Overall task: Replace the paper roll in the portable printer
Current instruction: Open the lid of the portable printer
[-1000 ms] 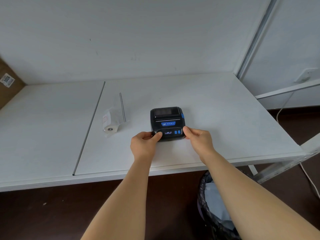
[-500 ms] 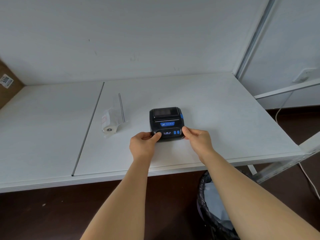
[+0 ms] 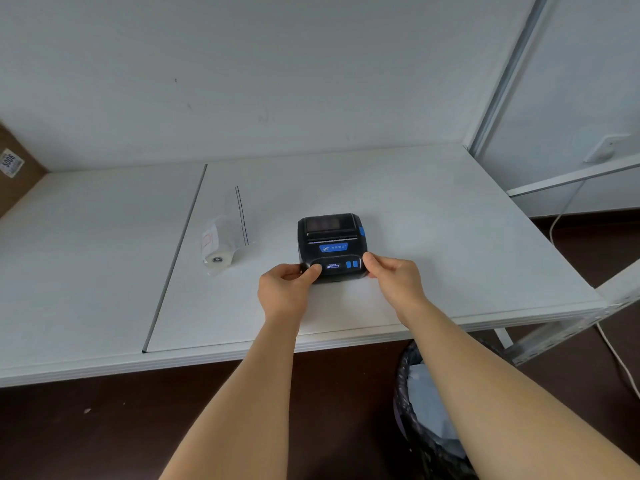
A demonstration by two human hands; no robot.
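Both hands' curled fingers [image 3: 313, 271] on the printer's [image 3: 330, 242] near corners

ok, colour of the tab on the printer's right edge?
Blue, on the black printer; clearest in the head view.

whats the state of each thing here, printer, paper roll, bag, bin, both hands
printer: flat on the table, lid shut, display lit
paper roll: lying on its side inside the bag
plastic bag: on the table, left of the printer
left hand: grips the printer's near left corner
right hand: grips its near right corner
waste bin: lined, holds paper
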